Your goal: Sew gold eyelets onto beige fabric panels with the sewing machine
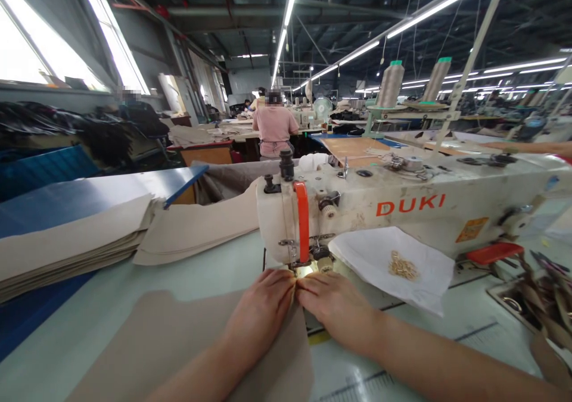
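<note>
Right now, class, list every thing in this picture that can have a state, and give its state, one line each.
Left hand: flat on the beige fabric, fingertips at the needle area.
Right hand: flat beside it, fingertips meeting the left.
Beige fabric: spread on the table, edge under the presser foot.
Sewing machine: work light on.
Fabric stack: piled flat, untouched.
White cloth: lying open, small gold pieces on it.
Thread cones: upright.

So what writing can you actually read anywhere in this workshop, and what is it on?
"DUKI" in orange-red capitals, on the front of the white sewing machine.
Yellow-orange sticker on the machine's right end: print too small to read.
Blue sticker further right on the machine: nothing legible.
Ruled marks on the table near the right hand: no readable numbers.
Nothing else carries legible text.
</note>
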The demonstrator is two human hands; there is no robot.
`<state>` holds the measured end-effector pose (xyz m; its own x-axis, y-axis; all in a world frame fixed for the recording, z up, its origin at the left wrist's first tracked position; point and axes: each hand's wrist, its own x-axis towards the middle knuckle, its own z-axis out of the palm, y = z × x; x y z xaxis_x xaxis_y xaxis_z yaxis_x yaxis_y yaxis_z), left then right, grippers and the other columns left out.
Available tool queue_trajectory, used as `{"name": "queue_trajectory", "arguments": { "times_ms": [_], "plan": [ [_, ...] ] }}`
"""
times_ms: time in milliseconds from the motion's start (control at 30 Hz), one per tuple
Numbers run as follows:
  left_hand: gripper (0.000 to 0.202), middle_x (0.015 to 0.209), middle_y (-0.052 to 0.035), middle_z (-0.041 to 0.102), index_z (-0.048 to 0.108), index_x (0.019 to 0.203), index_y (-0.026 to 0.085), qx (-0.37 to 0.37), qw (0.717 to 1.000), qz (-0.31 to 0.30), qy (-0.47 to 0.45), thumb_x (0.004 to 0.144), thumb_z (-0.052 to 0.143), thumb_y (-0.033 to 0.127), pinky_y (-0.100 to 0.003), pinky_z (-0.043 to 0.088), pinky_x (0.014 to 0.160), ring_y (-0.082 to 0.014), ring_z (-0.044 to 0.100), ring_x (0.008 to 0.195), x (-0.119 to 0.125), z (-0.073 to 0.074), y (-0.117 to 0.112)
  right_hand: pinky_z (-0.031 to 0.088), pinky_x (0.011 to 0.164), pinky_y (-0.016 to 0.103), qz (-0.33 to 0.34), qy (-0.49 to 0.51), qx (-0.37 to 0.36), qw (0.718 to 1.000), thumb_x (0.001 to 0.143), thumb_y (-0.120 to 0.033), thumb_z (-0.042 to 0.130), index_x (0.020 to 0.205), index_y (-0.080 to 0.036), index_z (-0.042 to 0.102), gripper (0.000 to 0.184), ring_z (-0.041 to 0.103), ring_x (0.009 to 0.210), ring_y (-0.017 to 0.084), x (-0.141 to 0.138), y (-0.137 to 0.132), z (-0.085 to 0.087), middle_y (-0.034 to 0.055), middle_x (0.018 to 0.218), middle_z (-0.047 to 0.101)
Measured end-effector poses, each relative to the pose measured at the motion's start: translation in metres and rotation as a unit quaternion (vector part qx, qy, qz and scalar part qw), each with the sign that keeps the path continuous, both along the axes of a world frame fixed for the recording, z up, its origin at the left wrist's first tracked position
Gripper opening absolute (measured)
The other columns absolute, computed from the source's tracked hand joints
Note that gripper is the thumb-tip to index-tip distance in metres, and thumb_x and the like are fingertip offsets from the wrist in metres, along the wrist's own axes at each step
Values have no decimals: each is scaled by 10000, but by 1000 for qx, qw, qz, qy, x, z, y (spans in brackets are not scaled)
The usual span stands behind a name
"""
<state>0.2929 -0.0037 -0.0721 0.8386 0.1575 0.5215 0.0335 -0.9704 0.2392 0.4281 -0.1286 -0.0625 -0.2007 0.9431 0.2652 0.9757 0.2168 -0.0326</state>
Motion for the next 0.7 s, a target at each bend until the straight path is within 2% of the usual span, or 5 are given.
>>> {"name": "queue_trajectory", "arguments": {
  "times_ms": [200, 367, 567, 700],
  "plan": [
    [223, 884, -60, 685, 642, 883, 181, 3, 1000, -4, -10, 938, 430, 223, -335, 537, 803, -189, 622, 848, 2, 0, 0, 416, 890, 314, -5, 0, -7, 1000, 882, -117, 543, 963, -139, 592, 97, 548, 986, 202, 0, 0, 1, 73, 1023, 635],
    [199, 879, -55, 682, 630, 886, 170, 4, 1000, 5, -3, 927, 435, 174, -332, 529, 810, -188, 616, 850, 2, 1, -1, 415, 905, 307, -4, 3, -7, 1000, 879, -100, 541, 966, -138, 597, 110, 544, 1007, 194, 1, 3, -2, 74, 1034, 634],
    [198, 873, -52, 680, 625, 866, 172, 3, 1000, 19, 18, 921, 436, 150, -331, 524, 805, -185, 612, 847, 2, 3, -4, 401, 938, 300, -7, 9, 15, 1000, 880, -115, 567, 984, -135, 606, 112, 552, 1001, 186, 0, 4, -9, 69, 1049, 633],
    [202, 904, -58, 687, 631, 889, 172, 9, 1000, 16, 23, 919, 434, 148, -335, 530, 827, -187, 616, 864, 0, 5, -5, 408, 928, 315, -12, -2, 30, 999, 889, -137, 565, 990, -143, 613, 112, 562, 990, 192, -2, -1, -7, 63, 1030, 645]
  ]
}}
